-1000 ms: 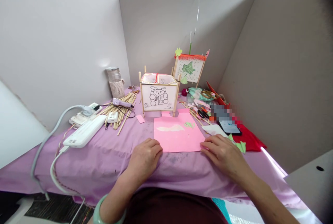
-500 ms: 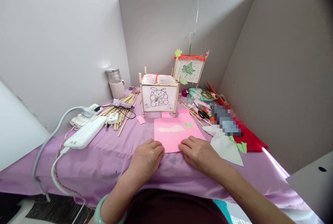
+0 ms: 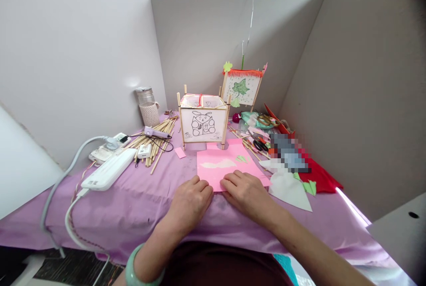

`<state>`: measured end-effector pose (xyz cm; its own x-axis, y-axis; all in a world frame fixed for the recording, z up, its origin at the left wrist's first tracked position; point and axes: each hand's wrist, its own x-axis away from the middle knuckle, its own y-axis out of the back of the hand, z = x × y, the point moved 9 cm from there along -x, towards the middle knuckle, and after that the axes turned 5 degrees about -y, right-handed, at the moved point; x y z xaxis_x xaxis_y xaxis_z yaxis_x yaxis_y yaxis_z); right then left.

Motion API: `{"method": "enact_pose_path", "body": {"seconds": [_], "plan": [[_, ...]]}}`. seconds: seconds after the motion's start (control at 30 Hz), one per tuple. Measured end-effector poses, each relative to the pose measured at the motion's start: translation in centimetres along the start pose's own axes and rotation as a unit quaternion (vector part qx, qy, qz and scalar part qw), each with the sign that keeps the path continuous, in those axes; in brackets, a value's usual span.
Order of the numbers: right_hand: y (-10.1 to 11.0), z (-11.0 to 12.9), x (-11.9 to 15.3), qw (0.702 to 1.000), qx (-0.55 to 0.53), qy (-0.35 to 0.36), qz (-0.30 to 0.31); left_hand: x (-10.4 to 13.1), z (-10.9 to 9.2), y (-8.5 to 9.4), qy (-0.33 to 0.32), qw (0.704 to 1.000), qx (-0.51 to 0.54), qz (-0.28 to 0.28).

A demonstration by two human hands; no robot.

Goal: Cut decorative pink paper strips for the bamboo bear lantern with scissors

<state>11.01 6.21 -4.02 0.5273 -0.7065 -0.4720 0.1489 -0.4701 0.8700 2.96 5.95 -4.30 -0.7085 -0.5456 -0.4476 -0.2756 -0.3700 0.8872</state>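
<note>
- Left hand [image 3: 191, 201]: fingers curled closed on the pink paper [image 3: 219, 175], at its near edge.
- Right hand [image 3: 248, 195]: closed likewise, just beside.
- Paper: on the worktop [image 3: 140, 201], before the lantern [image 3: 203, 124].

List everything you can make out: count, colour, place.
pink paper: count unclear, pink, front centre
stick-framed lanterns: 2, white, centre and back
loose sticks: many, tan, mostly left
bottle: 1, clear, back left
boxy devices: 3, white, left
cables: several, mixed, left
handheld tool: 1, lilac, on sticks
scissors: 1, black, right
scraps and clutter: many, mixed, right
red material: count unclear, red, right
tablecloth: 1, lilac, underneath
partitions: 3, grey, around
bangle: 1, green, left wrist
left hand: 1, bare, paper's near edge
right hand: 1, bare, beside left
</note>
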Motion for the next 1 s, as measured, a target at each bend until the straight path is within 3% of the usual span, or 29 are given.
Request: {"method": "enact_pose_path", "body": {"seconds": [0.17,0.33,0.43,0.57,0.83,1.0], "plan": [[-1.1,1.0,-1.4,1.0,-0.002,0.011,0.017,0.2,0.4,0.1,0.001,0.999,0.037,-0.002],[-1.6,0.9,-1.7,1.0,-0.02,0.01,0.018,0.3,1.5,0.2,0.047,0.994,0.098,0.001],[-1.5,0.9,-1.5,1.0,-0.021,0.006,0.01,0.4,2.4,-0.1,0.082,0.993,0.082,0.005],[-1.3,1.2,-1.3,0.999,-0.038,-0.01,0.02,0.6,2.5,-0.3,0.078,0.995,0.058,0.017],[-1.3,0.0,-2.3,0.974,-0.144,-0.072,0.162,0.1,3.9,-0.9,0.12,0.986,0.088,0.074],[-2.9,-1.3,-3.5,0.941,-0.205,-0.102,0.248,-0.5,5.3,-1.6,0.157,0.971,0.118,0.135]]}}
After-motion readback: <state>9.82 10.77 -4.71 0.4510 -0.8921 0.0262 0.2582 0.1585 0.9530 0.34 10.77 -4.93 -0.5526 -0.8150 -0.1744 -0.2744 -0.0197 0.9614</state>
